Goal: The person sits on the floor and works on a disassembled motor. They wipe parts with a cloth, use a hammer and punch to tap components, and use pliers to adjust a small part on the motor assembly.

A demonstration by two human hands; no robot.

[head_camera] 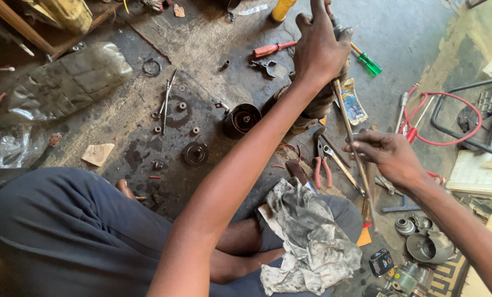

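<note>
On the oily workshop floor (202, 44), the person sits cross-legged with both arms stretched forward. Their left hand (318, 47) is clamped over the top of a dark metal motor part (312, 107) standing on the floor, fingers curled around it. Their right hand (386, 157) pinches a long thin metal rod (351, 137) that slants up to the part under the left hand. Just below the rod lie red-handled pliers (320, 165), and a dirty grey rag (306, 239) rests on the person's leg. A green-handled screwdriver (368, 61) lies beside the left hand, a red-handled one (270, 49) farther left, and a black round cup (240, 120) stands near.
</note>
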